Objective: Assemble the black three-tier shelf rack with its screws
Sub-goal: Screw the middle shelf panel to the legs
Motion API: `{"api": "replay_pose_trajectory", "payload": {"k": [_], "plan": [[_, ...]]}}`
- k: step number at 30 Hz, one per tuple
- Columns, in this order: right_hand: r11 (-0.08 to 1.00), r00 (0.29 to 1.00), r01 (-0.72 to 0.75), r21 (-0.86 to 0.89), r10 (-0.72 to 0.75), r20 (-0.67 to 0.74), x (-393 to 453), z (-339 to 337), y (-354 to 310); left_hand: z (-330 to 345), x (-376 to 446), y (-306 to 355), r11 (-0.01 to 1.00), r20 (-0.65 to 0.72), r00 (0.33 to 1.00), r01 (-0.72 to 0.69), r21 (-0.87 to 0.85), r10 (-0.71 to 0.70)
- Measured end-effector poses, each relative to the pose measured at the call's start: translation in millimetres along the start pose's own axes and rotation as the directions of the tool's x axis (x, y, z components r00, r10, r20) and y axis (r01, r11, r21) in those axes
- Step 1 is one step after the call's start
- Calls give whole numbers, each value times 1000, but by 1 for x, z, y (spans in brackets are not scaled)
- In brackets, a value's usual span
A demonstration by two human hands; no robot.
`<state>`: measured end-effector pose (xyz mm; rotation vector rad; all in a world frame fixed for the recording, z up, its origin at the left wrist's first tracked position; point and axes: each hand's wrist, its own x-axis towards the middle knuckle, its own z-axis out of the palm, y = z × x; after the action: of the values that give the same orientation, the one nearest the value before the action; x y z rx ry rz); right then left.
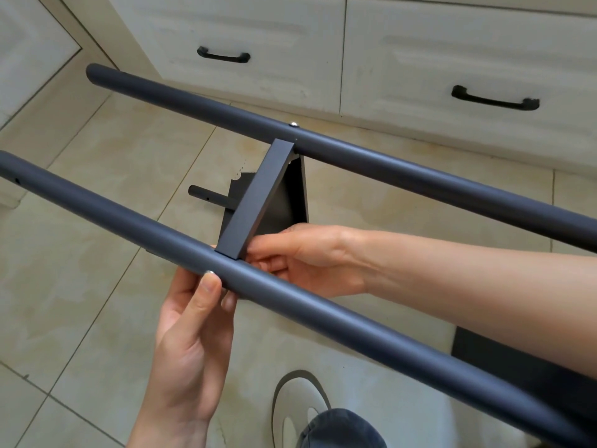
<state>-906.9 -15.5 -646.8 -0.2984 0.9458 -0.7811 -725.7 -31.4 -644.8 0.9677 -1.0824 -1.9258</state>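
Partly built rack, held above the tiled floor [97, 240]. A flat shelf panel [255, 202], seen edge-on, spans two long dark tubes. Its far end meets the far tube [355, 150], where a silver screw [293, 124] is already seated just above the joint. Its near end butts against the near tube [290, 302] with no fastener visible from this side.

The left hand [190, 337] cradles the near tube from below, thumb laid on top beside a small pale spot that may be a screw tip or a hole; which it is cannot be told. The right hand [303, 257] reaches between the tubes, its grip closed in a pinch at the panel's near corner; whether it holds a screw or only the panel edge is hidden.

Probable hazards, judged from this arrangement:
- Misaligned holes. The near tube is free to roll in the left hand, which would turn its hole away from the panel.
- Dropped fastener. Any screw slipping from the fingers would fall to the floor.
- Strain on the far joint. The single seated screw carries the panel if the near end sags.

Background: another tube [210, 197] lies on the floor under the panel, a shoe [300, 405] is at the lower edge, and white drawers with black handles [223, 55] stand behind.
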Motion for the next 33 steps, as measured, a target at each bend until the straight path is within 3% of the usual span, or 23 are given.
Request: {"api": "replay_pose_trajectory", "payload": {"k": [5, 12, 17, 33], "plan": [[999, 998, -6, -37, 9, 57, -7, -6, -5, 0, 0, 0, 1000, 3, 1000, 2, 8, -2], [1000, 1000, 10, -14, -11, -23, 1, 1, -2, 2, 0, 1, 1000, 9, 1000, -5, 15, 5], [997, 998, 19, -68, -15, 55, -8, -8, -8, 2, 0, 0, 1000, 8, 1000, -10, 18, 10], [994, 1000, -22, -110, 23, 14, -5, -6, -5, 0, -1, -3, 1000, 19, 1000, 7, -9, -7]]}}
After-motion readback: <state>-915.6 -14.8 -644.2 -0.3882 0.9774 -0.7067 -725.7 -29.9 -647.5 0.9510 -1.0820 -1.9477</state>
